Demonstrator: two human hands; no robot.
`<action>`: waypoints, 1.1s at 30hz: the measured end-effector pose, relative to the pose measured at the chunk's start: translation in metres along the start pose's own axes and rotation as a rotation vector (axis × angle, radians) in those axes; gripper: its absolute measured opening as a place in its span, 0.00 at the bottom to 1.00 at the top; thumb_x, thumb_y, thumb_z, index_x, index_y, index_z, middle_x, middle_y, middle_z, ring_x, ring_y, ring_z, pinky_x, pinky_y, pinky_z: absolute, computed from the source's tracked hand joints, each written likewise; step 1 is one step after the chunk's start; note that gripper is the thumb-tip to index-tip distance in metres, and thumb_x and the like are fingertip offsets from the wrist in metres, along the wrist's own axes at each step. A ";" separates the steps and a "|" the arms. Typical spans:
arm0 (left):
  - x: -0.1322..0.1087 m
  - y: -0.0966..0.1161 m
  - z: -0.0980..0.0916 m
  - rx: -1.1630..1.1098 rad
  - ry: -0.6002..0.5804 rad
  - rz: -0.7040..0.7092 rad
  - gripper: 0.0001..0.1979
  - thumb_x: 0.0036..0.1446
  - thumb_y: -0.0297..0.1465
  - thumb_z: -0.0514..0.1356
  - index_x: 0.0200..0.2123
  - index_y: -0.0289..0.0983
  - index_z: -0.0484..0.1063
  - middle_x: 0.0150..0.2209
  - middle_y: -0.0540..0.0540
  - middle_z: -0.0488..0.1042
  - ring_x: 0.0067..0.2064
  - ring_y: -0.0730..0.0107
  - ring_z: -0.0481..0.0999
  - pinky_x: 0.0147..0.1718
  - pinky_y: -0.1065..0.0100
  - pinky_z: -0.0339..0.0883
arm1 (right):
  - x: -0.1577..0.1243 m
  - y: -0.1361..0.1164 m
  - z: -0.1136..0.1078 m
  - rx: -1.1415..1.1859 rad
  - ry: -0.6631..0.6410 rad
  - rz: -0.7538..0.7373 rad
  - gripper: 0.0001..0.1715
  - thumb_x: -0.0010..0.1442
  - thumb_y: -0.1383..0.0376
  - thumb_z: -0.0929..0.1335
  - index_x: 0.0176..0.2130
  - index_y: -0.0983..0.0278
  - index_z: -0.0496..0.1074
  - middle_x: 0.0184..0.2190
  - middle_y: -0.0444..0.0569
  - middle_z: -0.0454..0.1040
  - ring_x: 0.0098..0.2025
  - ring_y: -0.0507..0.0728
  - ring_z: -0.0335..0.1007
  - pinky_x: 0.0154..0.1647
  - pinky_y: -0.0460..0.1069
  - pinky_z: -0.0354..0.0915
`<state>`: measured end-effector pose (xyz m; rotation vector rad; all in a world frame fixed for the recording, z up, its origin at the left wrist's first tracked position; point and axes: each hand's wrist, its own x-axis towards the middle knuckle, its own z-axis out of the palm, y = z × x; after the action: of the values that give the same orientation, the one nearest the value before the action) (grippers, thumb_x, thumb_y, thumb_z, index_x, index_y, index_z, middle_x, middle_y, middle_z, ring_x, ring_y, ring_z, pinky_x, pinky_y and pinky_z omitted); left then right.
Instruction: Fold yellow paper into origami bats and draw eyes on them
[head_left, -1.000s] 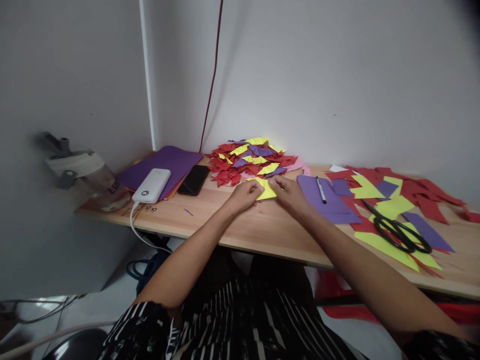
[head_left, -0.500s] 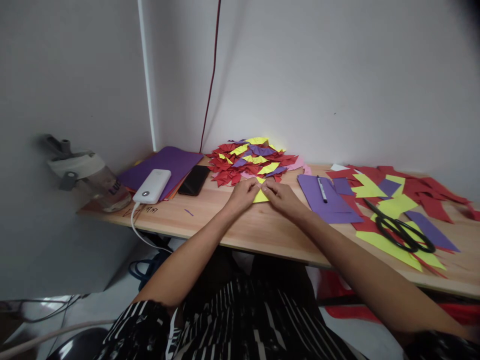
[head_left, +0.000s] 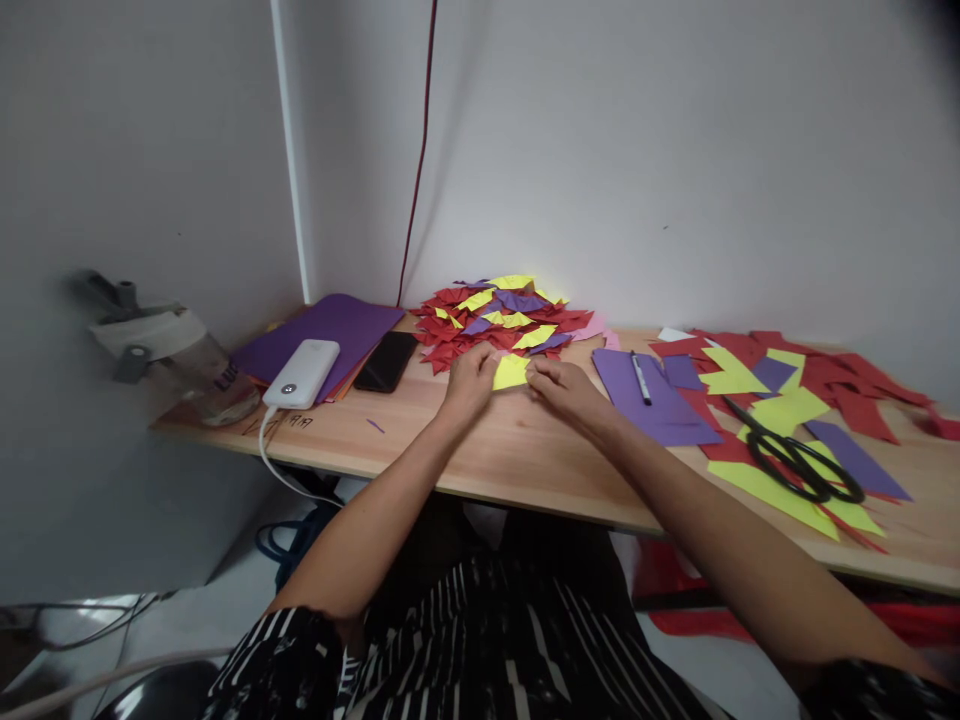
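Observation:
A small piece of yellow paper is stretched between my two hands, just above the wooden table. My left hand pinches its left edge, and my right hand pinches the right edge. Fingers partly cover both sides of the paper. Right behind the hands rises a heap of folded paper pieces in red, yellow and purple.
To the right lie purple sheets with a marker pen, then scattered cut paper under black-handled scissors. On the left are a phone, a white power bank with cable, purple sheets and a tilted bottle.
My hands have moved apart, and the left one has shifted slightly left. The yellow paper, seen mostly below the fingers before, now shows between them.

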<state>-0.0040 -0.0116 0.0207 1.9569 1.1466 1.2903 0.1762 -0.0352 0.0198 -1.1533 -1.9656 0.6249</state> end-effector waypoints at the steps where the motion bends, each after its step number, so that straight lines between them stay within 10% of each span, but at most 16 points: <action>1: 0.001 0.000 -0.001 0.004 0.013 -0.011 0.12 0.58 0.34 0.51 0.24 0.37 0.58 0.23 0.53 0.58 0.27 0.74 0.58 0.28 0.71 0.50 | 0.000 0.000 -0.001 -0.003 -0.003 0.001 0.13 0.59 0.61 0.60 0.25 0.62 0.62 0.22 0.43 0.64 0.27 0.53 0.59 0.29 0.48 0.55; 8: 0.004 -0.002 -0.009 0.025 0.078 -0.044 0.11 0.57 0.33 0.51 0.23 0.37 0.58 0.22 0.53 0.57 0.26 0.74 0.56 0.27 0.70 0.48 | 0.000 0.010 -0.011 -0.038 0.002 0.051 0.15 0.59 0.61 0.61 0.23 0.62 0.62 0.21 0.43 0.66 0.25 0.52 0.59 0.29 0.48 0.54; 33: -0.009 0.001 0.013 -0.204 -0.339 -0.096 0.11 0.57 0.37 0.52 0.28 0.36 0.63 0.19 0.54 0.62 0.19 0.78 0.61 0.20 0.74 0.56 | -0.004 -0.002 0.002 -0.011 0.097 -0.027 0.14 0.62 0.57 0.61 0.28 0.62 0.61 0.24 0.43 0.61 0.29 0.53 0.57 0.30 0.47 0.54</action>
<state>0.0068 -0.0198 0.0115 1.8558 0.8933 0.9402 0.1750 -0.0399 0.0191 -1.1402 -1.9011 0.5348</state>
